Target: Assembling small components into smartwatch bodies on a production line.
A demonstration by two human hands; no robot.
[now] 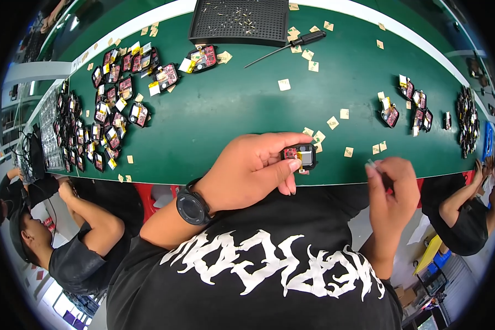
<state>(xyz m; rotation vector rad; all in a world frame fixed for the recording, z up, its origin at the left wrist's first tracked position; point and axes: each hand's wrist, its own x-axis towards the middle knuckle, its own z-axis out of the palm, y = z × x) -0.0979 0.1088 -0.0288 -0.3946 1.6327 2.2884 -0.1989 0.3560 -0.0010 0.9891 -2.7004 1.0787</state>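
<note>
Slipping risk: the small black-cased device (302, 155) with a red board sits out at the fingertips of the left hand (242, 173), close by the desk's (214, 115) near edge in this view; a loosened grip could, I judge, drop it.
Pressing risk: thumb overlaps the lower part of the face; bearing too hard might mark the grey screen (308, 159) or strain parts beside it.
Left fingers: clamped on the device, thumb in front, index along its top edge, others tucked behind.
Right hand (393, 184): off to the right, well apart from the device; thumb and index nearly meet, seemingly pinching a pale sliver (373, 163), too blurred to name. If fumbled, easily lost.
Paper squares (333, 122): scattered just beyond the device; any sticky one could cling to it.
Similar devices (138, 114): crowded at left, fewer at right; overlapping, so a brushing forearm could snag their tabs.
Screwdriver (309, 38): lying farther off, shaft toward the left; could roll if knocked.
Tray (239, 40): black, perforated, at the far side; a bump might spill its small metal pieces (242, 23).
</note>
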